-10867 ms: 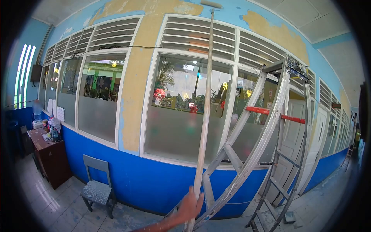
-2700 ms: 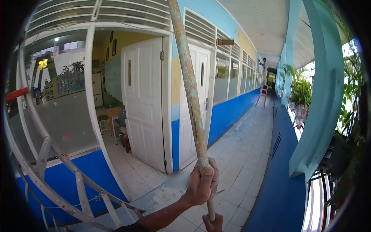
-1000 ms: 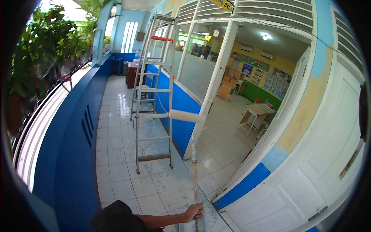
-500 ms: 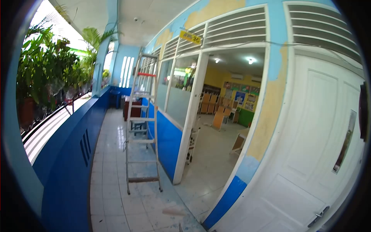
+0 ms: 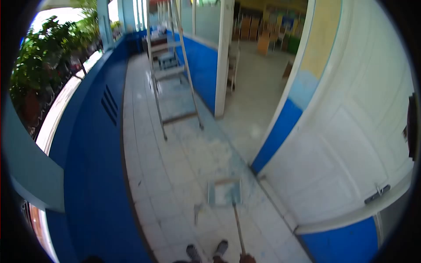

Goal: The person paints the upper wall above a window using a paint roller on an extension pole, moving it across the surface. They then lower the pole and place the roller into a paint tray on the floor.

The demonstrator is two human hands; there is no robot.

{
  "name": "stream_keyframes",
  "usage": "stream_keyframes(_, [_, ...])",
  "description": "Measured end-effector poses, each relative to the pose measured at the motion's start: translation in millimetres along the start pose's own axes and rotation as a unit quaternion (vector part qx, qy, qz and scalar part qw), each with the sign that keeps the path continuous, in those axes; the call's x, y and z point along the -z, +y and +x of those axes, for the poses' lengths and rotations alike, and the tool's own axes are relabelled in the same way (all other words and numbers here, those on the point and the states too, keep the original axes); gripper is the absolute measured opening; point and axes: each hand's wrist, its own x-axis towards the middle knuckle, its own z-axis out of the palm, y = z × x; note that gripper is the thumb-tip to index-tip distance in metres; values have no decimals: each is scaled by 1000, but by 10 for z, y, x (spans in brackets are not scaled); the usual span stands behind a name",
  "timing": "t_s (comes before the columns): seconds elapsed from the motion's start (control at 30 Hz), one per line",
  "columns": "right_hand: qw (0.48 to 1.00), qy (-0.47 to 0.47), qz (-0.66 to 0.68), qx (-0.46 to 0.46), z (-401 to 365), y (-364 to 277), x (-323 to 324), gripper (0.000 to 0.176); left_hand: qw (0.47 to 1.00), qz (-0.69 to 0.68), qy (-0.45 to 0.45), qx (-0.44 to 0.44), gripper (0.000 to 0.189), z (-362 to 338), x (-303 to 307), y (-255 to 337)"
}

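At the bottom edge, my right hand (image 5: 247, 258) is closed around the end of a long thin handle (image 5: 239, 228), and only part of the hand shows. The handle runs forward to a square, pale blue-grey dustpan (image 5: 212, 195) resting on or just above the tiles. On the floor left of the dustpan is a small scraper-like tool (image 5: 197, 214), too blurred to name surely. My shoes (image 5: 206, 250) show just behind these things. My left hand is out of view.
A metal stepladder (image 5: 179, 117) stands ahead in the corridor. A blue low wall (image 5: 94, 175) with plants (image 5: 48, 61) beyond it runs along the left. On the right are an open doorway (image 5: 222, 65) and a white door (image 5: 342, 153). Pale dust marks the tiles (image 5: 206, 151).
The view has tilted down toward the floor. The dustpan, its handle, my right hand and my shoes have come into fuller view; the ladder now sits higher in the picture.
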Motion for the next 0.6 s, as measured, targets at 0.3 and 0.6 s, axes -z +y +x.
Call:
stream_keyframes(0.3, [999, -16, 15, -24, 317, 546, -527, 47, 952, -217, -18, 213, 38, 508, -939, -1041])
stream_keyframes(0.6, [999, -38, 9, 0, 1250, 1615, -1882, 45, 869, 25, 208, 448, 49, 2110, -656, -4609])
